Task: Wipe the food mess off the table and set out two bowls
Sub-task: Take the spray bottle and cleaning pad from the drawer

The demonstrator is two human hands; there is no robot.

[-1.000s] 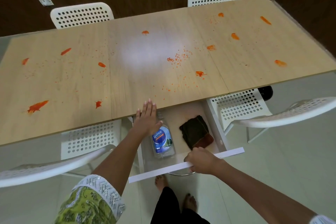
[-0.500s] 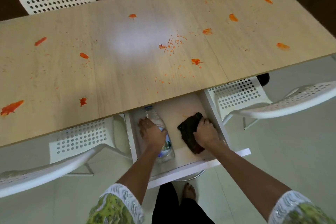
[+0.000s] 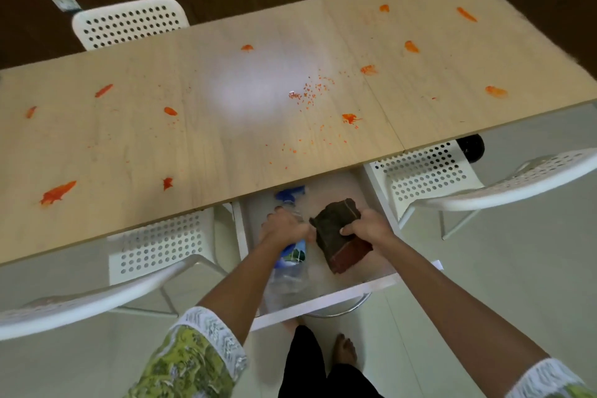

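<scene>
Over the drawer [image 3: 326, 300], left hand [image 3: 284, 231] grips the bottle [image 3: 290, 263], right hand [image 3: 366, 229] the cloth [image 3: 336, 236]; the bottle could snag the bench [image 3: 226, 139] edge.

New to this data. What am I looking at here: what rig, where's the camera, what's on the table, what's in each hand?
There is no robot here: a person works with bare hands, and the single picture comes from a wide-angle camera worn on the head, looking forward and down. That is why the arms enter from the bottom edge.

The wooden table carries orange food smears and scattered orange crumbs; nothing looks wiped yet. White perforated chairs stand around it. No bowls are in view.

Under the near edge a white drawer is pulled open. The left hand grips a clear spray bottle with a blue trigger head. The right hand holds a dark folded cloth. Both seem to be coming out of the drawer, though whether they are lifted off its floor is unclear.
</scene>
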